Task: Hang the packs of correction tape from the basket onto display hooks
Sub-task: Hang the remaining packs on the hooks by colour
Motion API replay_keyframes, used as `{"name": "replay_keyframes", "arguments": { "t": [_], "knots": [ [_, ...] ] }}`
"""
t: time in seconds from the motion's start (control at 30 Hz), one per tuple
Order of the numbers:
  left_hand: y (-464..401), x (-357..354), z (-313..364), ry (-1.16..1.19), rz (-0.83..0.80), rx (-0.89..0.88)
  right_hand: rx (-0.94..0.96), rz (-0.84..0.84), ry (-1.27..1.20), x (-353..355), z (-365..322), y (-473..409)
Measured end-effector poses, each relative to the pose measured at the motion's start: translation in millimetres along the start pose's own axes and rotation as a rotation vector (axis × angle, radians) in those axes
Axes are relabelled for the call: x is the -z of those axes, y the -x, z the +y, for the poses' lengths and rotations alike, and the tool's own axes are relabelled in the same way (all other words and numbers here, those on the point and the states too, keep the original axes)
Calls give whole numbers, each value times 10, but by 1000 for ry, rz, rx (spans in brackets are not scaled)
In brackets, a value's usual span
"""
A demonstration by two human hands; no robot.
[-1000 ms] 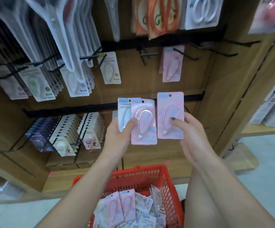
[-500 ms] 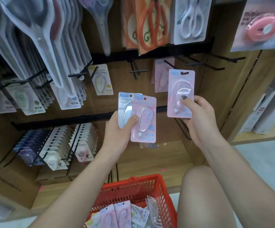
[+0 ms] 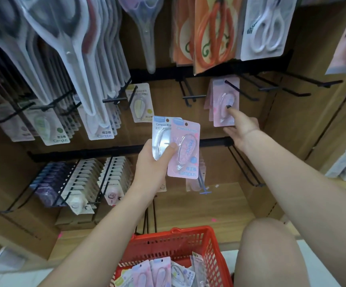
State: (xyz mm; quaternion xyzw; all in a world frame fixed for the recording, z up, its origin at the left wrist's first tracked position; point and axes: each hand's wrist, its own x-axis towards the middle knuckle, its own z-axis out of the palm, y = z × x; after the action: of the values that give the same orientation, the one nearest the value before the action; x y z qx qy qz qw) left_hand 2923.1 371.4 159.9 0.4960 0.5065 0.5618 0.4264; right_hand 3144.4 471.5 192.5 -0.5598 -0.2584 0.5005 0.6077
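Gripping two packs (image 3: 176, 146), a blue one behind a pink one, the left hand (image 3: 154, 162) waits above the basket (image 3: 211, 245); the right hand (image 3: 241, 129) pinches a pink pack (image 3: 223, 104) already threaded on its hook (image 3: 241, 90). Recommend sliding it fully back to the rail before release

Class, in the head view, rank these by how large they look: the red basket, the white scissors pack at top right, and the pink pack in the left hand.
1. red basket, cut off by the frame and nearest the camera
2. white scissors pack, partly cropped
3. pink pack in the left hand

True sizes stay unsure.
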Motion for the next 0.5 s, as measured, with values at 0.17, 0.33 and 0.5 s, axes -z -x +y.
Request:
{"name": "replay_keyframes", "arguments": {
  "t": [0.17, 0.33, 0.5],
  "knots": [
    [-75, -55, 14, -18, -8, -1, -43, -4, 90, -15, 156, 225],
    [-82, -118, -8, -40, 7, -11, 17, -383, 236, 54, 378, 795],
    [-26, -141, -35, -39, 5, -29, 41, -438, 242, 86, 512, 964]
  ]
}}
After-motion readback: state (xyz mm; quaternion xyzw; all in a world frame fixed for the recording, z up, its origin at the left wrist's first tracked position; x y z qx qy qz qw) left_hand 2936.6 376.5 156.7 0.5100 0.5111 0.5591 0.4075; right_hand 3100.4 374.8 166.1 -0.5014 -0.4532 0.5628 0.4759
